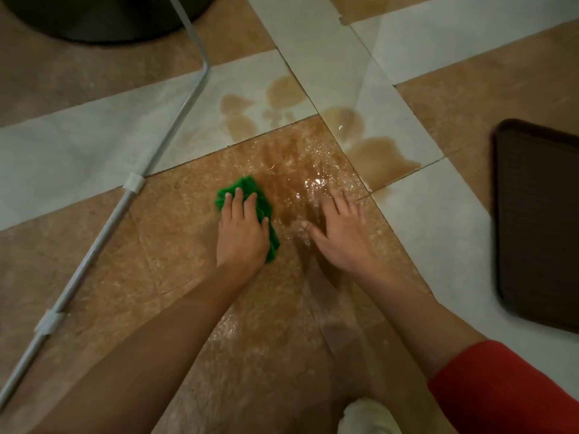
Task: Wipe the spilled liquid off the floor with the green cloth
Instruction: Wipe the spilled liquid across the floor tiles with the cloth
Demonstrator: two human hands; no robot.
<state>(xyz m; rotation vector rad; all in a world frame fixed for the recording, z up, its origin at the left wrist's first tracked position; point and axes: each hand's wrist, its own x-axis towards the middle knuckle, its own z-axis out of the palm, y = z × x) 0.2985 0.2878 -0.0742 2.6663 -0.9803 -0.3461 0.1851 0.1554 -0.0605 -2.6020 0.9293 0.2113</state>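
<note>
While left hand (242, 233) presses green cloth (250, 189) flat, fingers (238, 198) spread, brown spilled liquid (372, 151) remains largely unwiped; right hand (341, 227) splayed, empty.

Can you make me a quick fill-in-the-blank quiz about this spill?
1. The left hand presses on a cloth coloured ____.
2. The right hand, flat on the wet floor, holds ____.
3. The spilled liquid looks ____ in colour.
4. The dark tray lies on the person's ____ side.
Missing words: green, nothing, brown, right.
</note>
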